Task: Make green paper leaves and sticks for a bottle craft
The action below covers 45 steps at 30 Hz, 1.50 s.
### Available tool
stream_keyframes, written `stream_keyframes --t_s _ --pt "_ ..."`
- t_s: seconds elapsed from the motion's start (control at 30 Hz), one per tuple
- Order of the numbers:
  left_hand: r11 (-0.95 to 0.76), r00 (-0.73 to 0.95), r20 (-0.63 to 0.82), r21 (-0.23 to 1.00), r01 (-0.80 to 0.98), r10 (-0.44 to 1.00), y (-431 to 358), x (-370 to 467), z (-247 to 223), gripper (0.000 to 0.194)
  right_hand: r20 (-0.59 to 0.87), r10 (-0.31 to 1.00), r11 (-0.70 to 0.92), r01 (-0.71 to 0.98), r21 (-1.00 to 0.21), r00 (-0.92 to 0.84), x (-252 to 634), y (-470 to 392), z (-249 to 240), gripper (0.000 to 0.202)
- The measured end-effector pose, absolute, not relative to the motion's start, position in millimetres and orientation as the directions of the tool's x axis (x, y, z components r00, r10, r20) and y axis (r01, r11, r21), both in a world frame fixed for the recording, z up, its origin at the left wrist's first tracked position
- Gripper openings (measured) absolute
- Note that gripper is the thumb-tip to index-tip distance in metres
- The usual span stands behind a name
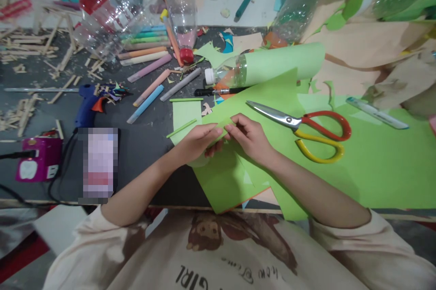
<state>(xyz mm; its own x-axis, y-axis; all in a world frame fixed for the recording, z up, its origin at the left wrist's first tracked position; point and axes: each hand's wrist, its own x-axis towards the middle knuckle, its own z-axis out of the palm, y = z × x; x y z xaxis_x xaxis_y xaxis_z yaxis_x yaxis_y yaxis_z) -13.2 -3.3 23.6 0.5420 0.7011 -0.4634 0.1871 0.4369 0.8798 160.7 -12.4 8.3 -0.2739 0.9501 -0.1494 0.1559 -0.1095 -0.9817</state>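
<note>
Between my two hands is a small piece of green paper, pinched at both ends. My left hand has its thumb pressed on the paper's left side, with the other fingers curled beneath. On the right side, my right hand grips it with thumb and forefinger. Both hands are just above a large sheet of green paper. Two thin rolled green paper sticks lie on and beside a pale green piece of paper left of my hands. Scissors with red and yellow handles rest on the sheet, right of my hands.
A bottle wrapped in pale green paper lies behind my hands, near a black pen. Leftward are coloured markers, a blue glue gun, a phone and a purple adapter. Clear plastic bottles stand behind; a cutter lies right.
</note>
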Motion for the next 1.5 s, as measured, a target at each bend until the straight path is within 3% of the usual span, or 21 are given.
stream_keyframes --t_s 0.27,0.5,0.77,0.9,1.0,1.1,1.17,1.3,1.4,1.5 --pt "0.354 0.567 -0.446 0.895 0.272 0.693 -5.9 -16.0 26.2 0.031 -0.092 0.951 -0.044 0.163 -0.986 -0.297 161.2 -13.5 9.8 0.028" --pt "0.022 0.559 -0.237 0.932 0.363 0.794 -10.3 -13.3 20.5 0.034 -0.014 0.961 0.042 0.196 -0.980 -0.278 162.8 -14.7 6.5 0.010" --pt "-0.196 0.570 -0.111 0.871 0.450 0.814 -13.7 -14.9 20.8 0.027 0.143 0.952 0.200 0.195 -0.960 -0.271 163.1 -16.5 9.4 0.009" --pt "-0.167 0.582 -0.109 0.901 0.400 0.806 -13.7 -14.3 21.4 0.028 0.147 0.952 0.193 0.158 -0.968 -0.267 163.9 -15.7 7.1 0.014" --pt "-0.037 0.545 -0.192 0.924 0.381 0.816 -12.6 -12.8 20.9 0.031 0.084 0.965 0.110 0.095 -0.989 -0.249 166.4 -10.7 6.9 0.030" --pt "0.131 0.464 -0.295 0.926 0.353 0.835 -10.6 -11.5 20.6 0.032 0.075 0.977 0.115 0.197 -0.974 -0.200 179.4 -3.8 20.3 0.042" --pt "0.229 0.431 -0.353 0.921 0.314 0.830 -9.2 -10.6 21.2 0.031 0.070 0.961 0.181 0.413 -0.893 -0.268 199.1 -1.9 37.0 0.040" --pt "0.333 0.416 -0.416 0.907 0.259 0.809 -7.6 -9.4 23.3 0.027 -0.008 0.971 0.198 0.819 -0.539 -0.239 261.6 -14.3 62.6 0.026" --pt "0.314 0.426 -0.387 0.920 0.234 0.817 -7.9 -10.0 23.5 0.025 -0.065 0.967 0.219 0.933 -0.286 -0.247 306.1 -35.6 57.3 0.024" --pt "0.272 0.447 -0.354 0.932 0.239 0.821 -8.8 -11.2 22.7 0.025 -0.086 0.936 0.306 0.910 -0.278 -0.341 329.3 -54.9 39.5 0.042"
